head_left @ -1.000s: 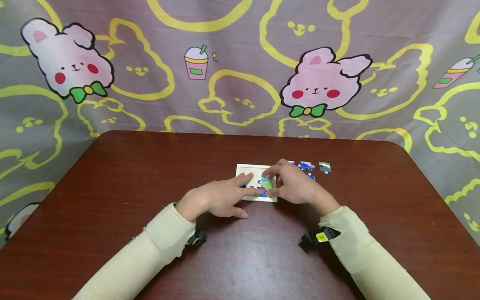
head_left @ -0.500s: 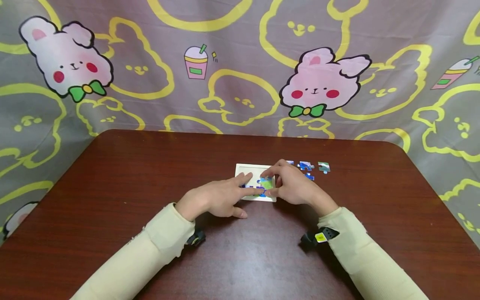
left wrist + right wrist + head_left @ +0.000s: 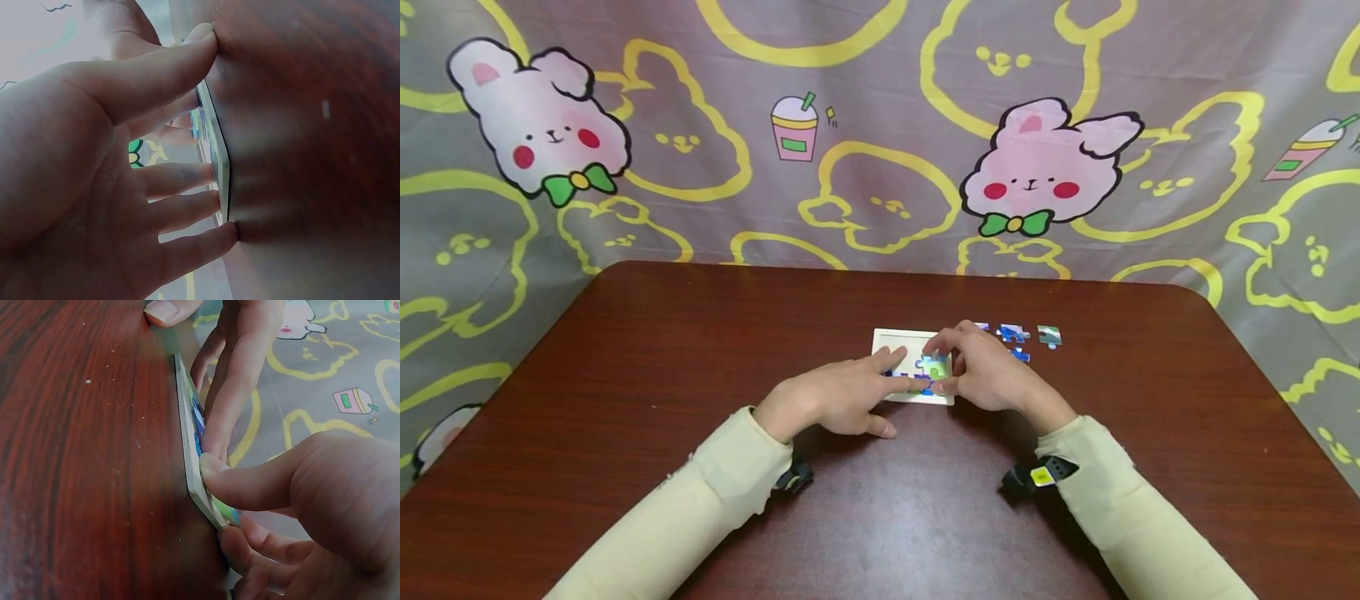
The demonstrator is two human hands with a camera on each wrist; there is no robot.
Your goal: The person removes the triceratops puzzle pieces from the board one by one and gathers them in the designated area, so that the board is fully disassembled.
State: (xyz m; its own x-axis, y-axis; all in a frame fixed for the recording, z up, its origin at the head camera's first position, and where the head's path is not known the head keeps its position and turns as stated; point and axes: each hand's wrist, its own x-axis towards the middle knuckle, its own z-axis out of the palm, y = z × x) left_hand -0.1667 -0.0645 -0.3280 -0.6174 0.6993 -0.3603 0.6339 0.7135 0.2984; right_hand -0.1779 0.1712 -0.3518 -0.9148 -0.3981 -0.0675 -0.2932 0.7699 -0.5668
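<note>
A small white puzzle tray [image 3: 913, 340] lies on the table, with joined blue-and-green pieces along its near side. My left hand [image 3: 842, 396] spreads its straight fingers over the tray's left part, the index fingertip on the near row; its thumb rests on the table. From the right, my right hand [image 3: 996, 367] has its thumb and curled fingers at a green puzzle piece [image 3: 935, 367] in the tray's right part. In the right wrist view the thumb [image 3: 215, 467] presses on the pieces, while other fingers meet the tray's edge [image 3: 203, 503]. Both hands partly hide the tray.
Loose puzzle pieces lie behind the right hand: a blue one [image 3: 1012, 332], a green-grey one [image 3: 1049, 335], and others partly covered by the hand. The brown table [image 3: 700, 333] reaches back to a printed curtain [image 3: 865, 100].
The green piece has shifted slightly toward me under the right fingers, and its edges show more plainly. Both hands stay nearly in place.
</note>
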